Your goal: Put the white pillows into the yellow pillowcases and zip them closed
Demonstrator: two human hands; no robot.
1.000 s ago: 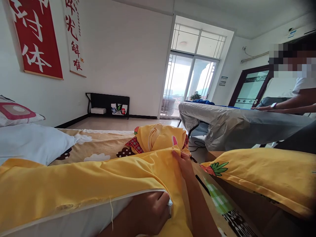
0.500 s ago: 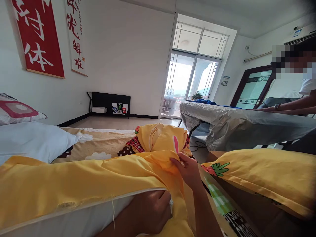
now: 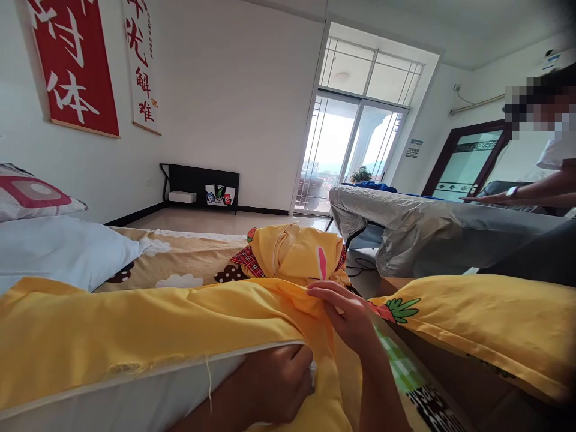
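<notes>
A yellow pillowcase (image 3: 180,318) lies across the front, its open edge towards me and a loose thread hanging from it. White filling, apparently a pillow (image 3: 189,390), shows inside the opening. My left hand (image 3: 283,378) is in the opening, closed in a fist with a bit of white material at its knuckles; most of what it grips is hidden. My right hand (image 3: 344,309) rests on the case's far corner from outside, fingers stretched over the cloth and thumb apart from them.
Beyond lies a folded yellow bundle (image 3: 294,252) on a patterned bedspread (image 3: 180,258). White pillows (image 3: 63,246) are stacked left, a yellow cushion with a carrot print (image 3: 486,324) lies right. A person (image 3: 553,162) leans over a table with a plastic-covered top (image 3: 405,222).
My right hand's fingers have straightened and loosened from their pinch on the yellow cloth. My left hand stays nearly still in the opening. The person's hand at the table has shifted slightly.
</notes>
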